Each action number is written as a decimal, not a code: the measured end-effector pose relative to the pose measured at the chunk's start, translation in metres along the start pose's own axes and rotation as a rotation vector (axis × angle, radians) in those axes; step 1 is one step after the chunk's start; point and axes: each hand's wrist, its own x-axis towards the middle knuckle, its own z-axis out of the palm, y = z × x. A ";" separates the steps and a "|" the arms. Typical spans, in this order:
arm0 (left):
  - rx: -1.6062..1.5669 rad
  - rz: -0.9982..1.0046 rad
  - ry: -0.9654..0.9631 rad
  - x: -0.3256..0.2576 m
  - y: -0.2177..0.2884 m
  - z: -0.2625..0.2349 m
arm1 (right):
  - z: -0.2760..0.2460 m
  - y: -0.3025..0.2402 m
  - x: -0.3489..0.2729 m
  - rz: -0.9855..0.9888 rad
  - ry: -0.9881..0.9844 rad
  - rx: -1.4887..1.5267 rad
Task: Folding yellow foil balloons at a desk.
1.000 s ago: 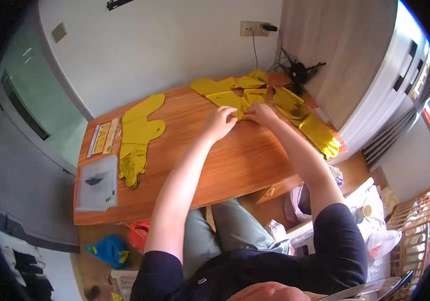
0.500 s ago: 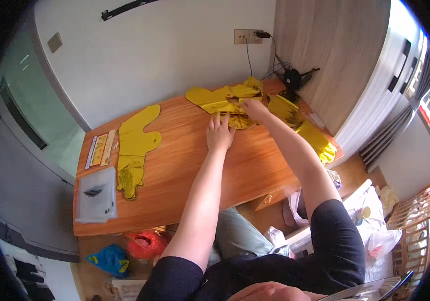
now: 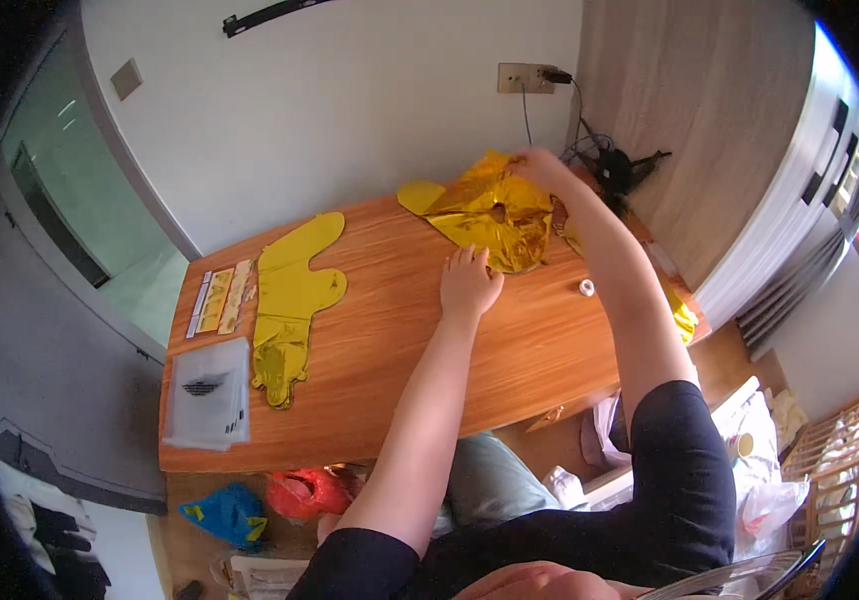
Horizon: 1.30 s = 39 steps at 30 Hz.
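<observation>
A gold foil balloon (image 3: 494,215), uninflated and creased, spreads over the far middle of the desk with its far side lifted. My right hand (image 3: 541,170), a little blurred, grips that lifted far edge. At the near edge of the foil, my left hand (image 3: 471,283) lies with fingers stretched forward, fingertips touching it. A second flat gold foil balloon (image 3: 294,285), with rounded lobes, lies left of my arms. More gold foil (image 3: 682,317) shows at the desk's right end, partly behind my right forearm.
A small white roll (image 3: 586,287) sits beside my right forearm. Printed strips (image 3: 219,298) and clear plastic sleeves (image 3: 207,393) lie on the desk's left end. A black router (image 3: 617,168) with cables stands at the back right corner. Below the desk are a blue bag (image 3: 226,515) and a red bag (image 3: 306,492).
My right hand has moved toward the wall, raising and unfolding the foil balloon into a wider sheet. My left hand stays by its near edge. The white roll has come into sight.
</observation>
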 end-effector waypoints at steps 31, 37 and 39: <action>-0.010 -0.021 -0.015 -0.001 -0.001 -0.003 | -0.280 0.013 -0.055 -0.077 1.632 0.354; 0.033 -0.006 -0.028 0.000 -0.006 -0.004 | -0.332 -0.012 -0.099 -0.146 1.737 0.365; 0.003 -0.011 -0.054 0.002 -0.003 -0.004 | -0.337 -0.025 -0.117 -0.311 1.567 0.161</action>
